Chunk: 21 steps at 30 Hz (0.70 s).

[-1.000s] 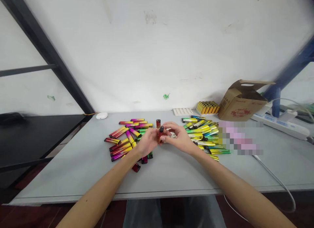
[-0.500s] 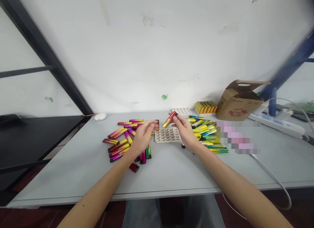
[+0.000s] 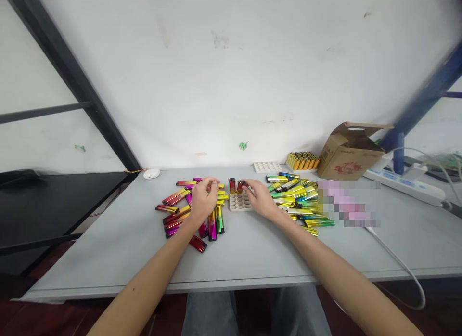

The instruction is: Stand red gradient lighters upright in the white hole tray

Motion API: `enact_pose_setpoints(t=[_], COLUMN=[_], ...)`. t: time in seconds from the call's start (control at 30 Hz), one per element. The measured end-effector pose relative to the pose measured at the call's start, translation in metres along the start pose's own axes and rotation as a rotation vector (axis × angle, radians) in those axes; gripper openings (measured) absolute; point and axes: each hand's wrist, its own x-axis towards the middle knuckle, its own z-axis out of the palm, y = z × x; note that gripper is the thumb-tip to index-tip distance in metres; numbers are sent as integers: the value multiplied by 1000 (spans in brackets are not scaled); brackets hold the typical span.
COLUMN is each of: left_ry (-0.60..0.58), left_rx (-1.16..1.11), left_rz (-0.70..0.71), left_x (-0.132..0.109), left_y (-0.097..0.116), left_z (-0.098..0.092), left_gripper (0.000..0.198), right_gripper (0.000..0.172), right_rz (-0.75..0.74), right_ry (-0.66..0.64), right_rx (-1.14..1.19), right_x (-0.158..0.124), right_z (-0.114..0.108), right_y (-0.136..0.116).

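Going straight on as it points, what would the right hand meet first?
Beyond the lighter it grips, the right hand would probably meet the neighbouring lighter standing in the tray, though depth is unclear.

Blu-gry jeans [image 3: 209,314], bare L+R forearms [image 3: 153,278]

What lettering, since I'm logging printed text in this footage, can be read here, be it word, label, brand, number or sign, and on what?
No text can be read.
Cardboard box: red print, too small and blurred.
White power strip: blue markings, too small.
Pink item: pixelated, nothing legible.
Lighters: no legible lettering.
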Motion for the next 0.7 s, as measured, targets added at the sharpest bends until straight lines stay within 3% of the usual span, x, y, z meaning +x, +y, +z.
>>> enact_pose_setpoints(t=[0.23,0.47,0.53,0.6,0.7], left_ry=[-9,67,128,150,33], left_rx=[250,381,420,420,435], left_rz=[131,297,262,137,11], left_x=[1,4,15,29,51], left_y=[-5,-2,-3,-7,-19], left_z=[2,-3,-12,-21,-31], left_gripper=[20,25,25,23,25], right_gripper=[37,34,38,42,46], right_rz=[85,77,70,78,78], right_ry=[14,-108,-113,-112,-117], right_rx=[-96,-198,-230,-270,-321], right_x=[4,4,3,2,0], right_z=[5,3,-1,-6,-12], right_y=[5,8,8,8,10])
